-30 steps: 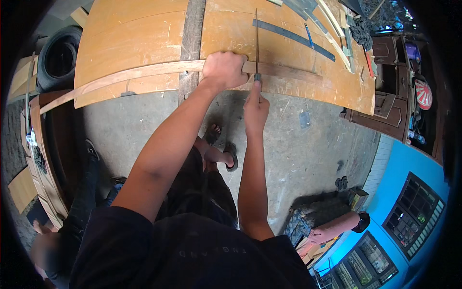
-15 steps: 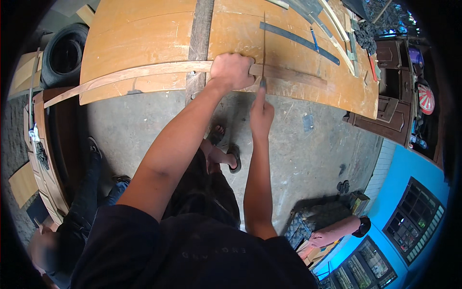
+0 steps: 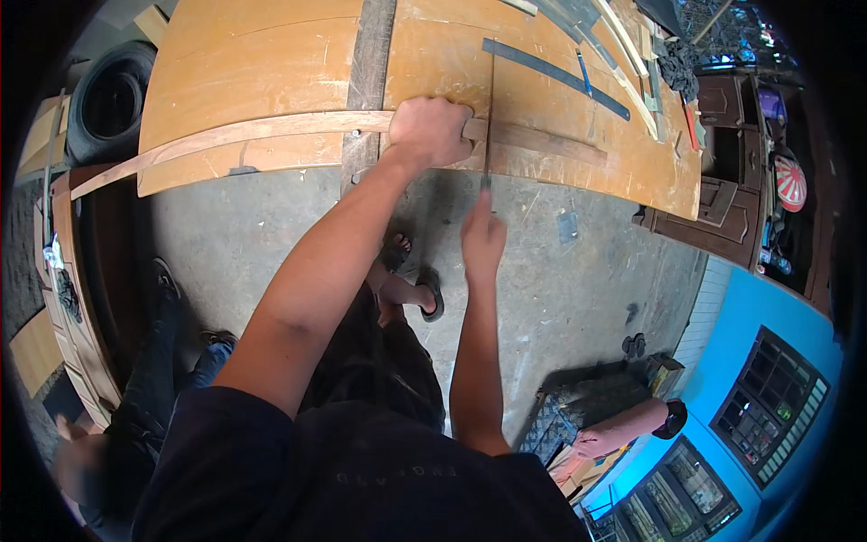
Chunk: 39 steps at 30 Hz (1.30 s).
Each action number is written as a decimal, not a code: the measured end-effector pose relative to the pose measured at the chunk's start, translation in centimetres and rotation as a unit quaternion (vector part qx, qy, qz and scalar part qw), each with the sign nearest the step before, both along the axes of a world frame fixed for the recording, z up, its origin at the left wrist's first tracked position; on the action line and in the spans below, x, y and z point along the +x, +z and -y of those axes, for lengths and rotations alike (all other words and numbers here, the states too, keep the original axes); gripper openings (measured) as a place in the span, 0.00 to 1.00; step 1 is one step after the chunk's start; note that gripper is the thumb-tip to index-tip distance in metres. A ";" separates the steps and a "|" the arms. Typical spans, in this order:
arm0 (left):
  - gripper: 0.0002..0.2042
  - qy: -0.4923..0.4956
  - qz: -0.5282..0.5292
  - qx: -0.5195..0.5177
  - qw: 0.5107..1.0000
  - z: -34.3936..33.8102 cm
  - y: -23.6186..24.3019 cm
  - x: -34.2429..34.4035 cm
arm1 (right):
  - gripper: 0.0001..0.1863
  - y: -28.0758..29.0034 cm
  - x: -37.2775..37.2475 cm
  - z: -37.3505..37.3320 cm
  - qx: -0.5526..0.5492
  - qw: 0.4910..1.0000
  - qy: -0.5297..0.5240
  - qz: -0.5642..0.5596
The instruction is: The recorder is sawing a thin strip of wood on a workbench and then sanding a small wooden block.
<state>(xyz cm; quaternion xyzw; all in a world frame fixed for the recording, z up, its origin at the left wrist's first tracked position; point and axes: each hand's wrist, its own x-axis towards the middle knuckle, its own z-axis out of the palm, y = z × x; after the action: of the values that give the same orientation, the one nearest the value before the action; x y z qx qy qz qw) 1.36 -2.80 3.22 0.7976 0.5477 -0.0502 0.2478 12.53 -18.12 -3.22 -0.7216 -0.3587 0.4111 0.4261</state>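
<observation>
A long, thin wooden strip (image 3: 262, 129) lies across the near part of a worn, orange-brown workbench top (image 3: 271, 54), its left end jutting past the bench edge. My left hand (image 3: 430, 132) is closed over the strip and presses it down near the middle. Just right of that hand, a handsaw (image 3: 490, 113) stands edge-on with its thin blade across the strip. My right hand (image 3: 483, 242) grips the saw's handle, mostly hidden by the fingers, in front of the bench edge. A dark wooden bar (image 3: 370, 63) runs front to back beneath the strip.
A dark steel ruler (image 3: 555, 79) and a blue pen (image 3: 583, 72) lie farther back on the bench, near loose wood strips (image 3: 623, 41). A tyre (image 3: 110, 104) stands left. Another person (image 3: 135, 425) is at lower left. Brown cabinets (image 3: 722, 212) stand right.
My right hand has pulled the saw back toward me, so its handle is farther from the bench edge. My left hand keeps its hold on the strip. The view has shifted slightly.
</observation>
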 end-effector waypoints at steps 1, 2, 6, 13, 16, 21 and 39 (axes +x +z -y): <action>0.16 0.002 0.003 0.003 1.000 0.1 -0.1 0.4 | 0.32 0.2 0.6 -2.2 0.000 1.000 0.008 0.014; 0.16 0.003 0.002 0.000 1.000 0.2 -0.1 0.2 | 0.32 0.4 0.3 -2.5 -0.003 1.000 0.009 0.013; 0.16 0.016 0.001 -0.009 1.000 -0.2 0.0 -0.2 | 0.31 -0.9 -1.9 2.7 0.027 0.999 -0.030 -0.005; 0.16 0.017 0.010 0.011 1.000 0.1 -0.3 -0.6 | 0.31 -0.8 -1.1 10.2 -0.014 0.995 -0.022 -0.096; 0.16 0.005 -0.005 -0.002 1.000 0.1 -0.3 -0.1 | 0.33 0.5 -0.1 -0.2 -0.025 1.000 -0.005 0.016; 0.16 0.021 0.009 0.000 1.000 -0.4 -0.1 -0.1 | 0.32 0.4 -0.9 -2.0 0.020 0.999 -0.003 0.030; 0.15 0.021 0.016 -0.006 1.000 0.0 0.0 0.0 | 0.31 1.6 -1.3 2.3 0.002 0.999 -0.019 0.031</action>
<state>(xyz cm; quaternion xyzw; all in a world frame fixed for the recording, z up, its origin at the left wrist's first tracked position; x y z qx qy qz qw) 1.34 -2.81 3.19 0.7851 0.5601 -0.0360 0.2621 11.23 -20.41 -1.64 -0.7401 -0.3588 0.3794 0.4238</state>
